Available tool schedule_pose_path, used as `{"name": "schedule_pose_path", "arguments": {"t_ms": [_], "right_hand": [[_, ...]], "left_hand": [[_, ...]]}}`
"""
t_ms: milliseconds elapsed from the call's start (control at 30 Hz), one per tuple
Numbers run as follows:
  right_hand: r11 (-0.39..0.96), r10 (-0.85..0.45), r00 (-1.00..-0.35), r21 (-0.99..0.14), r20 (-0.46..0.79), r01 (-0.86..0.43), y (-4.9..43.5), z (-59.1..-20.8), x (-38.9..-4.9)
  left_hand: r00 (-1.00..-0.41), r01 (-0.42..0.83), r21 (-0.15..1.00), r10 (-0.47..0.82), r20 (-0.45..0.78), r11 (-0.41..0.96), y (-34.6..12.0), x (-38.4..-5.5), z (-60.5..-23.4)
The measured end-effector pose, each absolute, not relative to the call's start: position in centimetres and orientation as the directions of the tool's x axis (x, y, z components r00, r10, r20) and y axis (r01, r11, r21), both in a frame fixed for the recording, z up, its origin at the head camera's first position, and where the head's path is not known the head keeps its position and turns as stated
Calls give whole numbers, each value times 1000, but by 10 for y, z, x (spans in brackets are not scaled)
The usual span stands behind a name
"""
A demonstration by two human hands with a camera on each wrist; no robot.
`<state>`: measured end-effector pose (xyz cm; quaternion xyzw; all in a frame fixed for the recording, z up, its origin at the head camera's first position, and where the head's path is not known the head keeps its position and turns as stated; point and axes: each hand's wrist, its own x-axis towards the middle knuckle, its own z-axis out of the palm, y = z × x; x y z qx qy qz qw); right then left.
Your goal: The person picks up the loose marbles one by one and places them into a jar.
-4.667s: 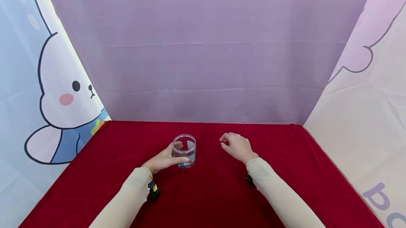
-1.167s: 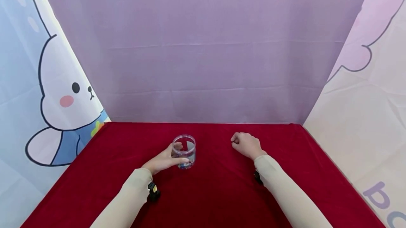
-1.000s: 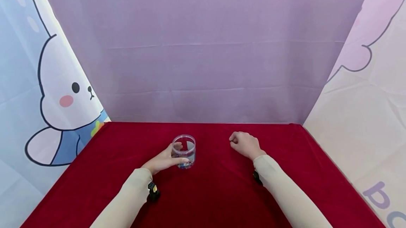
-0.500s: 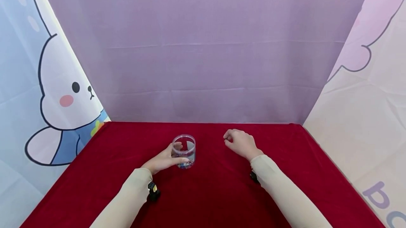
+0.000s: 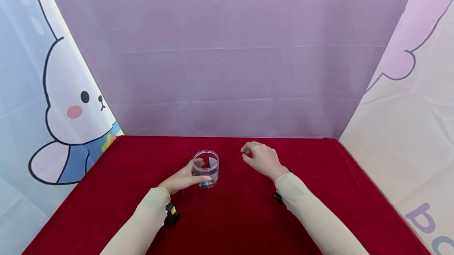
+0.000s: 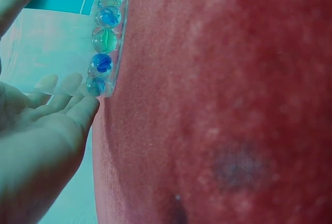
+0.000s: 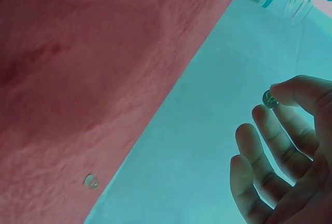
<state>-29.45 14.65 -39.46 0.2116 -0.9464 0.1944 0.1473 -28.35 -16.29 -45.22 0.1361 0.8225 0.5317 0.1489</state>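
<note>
My left hand [image 5: 182,178] curls round a clear, lidless plastic jar [image 5: 214,169], thumb on the near side and fingers behind. The jar stands upright on the red cloth. In the left wrist view, several glass marbles [image 6: 105,40] with blue and green swirls lie along its bottom. To the right of the jar, my right hand [image 5: 261,159] is apart from it. Between thumb and fingertip it pinches a small dark-looking marble [image 7: 270,99], seen in the right wrist view. A single loose marble [image 7: 91,181] rests on the cloth there.
Red cloth [image 5: 227,223] covers the table. A purple curtain [image 5: 227,58] hangs behind its far edge. Printed cloth walls stand at the left [image 5: 78,121] and right [image 5: 408,129]. Each wrist bears a small black device [image 5: 172,213].
Over the last second my right hand has moved left and slightly away from me, nearer to the jar, with its thumb and finger together. My left hand and the jar have stayed in place.
</note>
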Motion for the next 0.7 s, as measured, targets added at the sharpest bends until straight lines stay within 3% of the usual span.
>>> {"name": "schedule_pose_path", "arguments": {"t_ms": [700], "right_hand": [[779,-403,-790,-279,463,-561,114,-391,-294]], "left_hand": [[-923,50,919,369,-106,391,-157,-287,-455]]}}
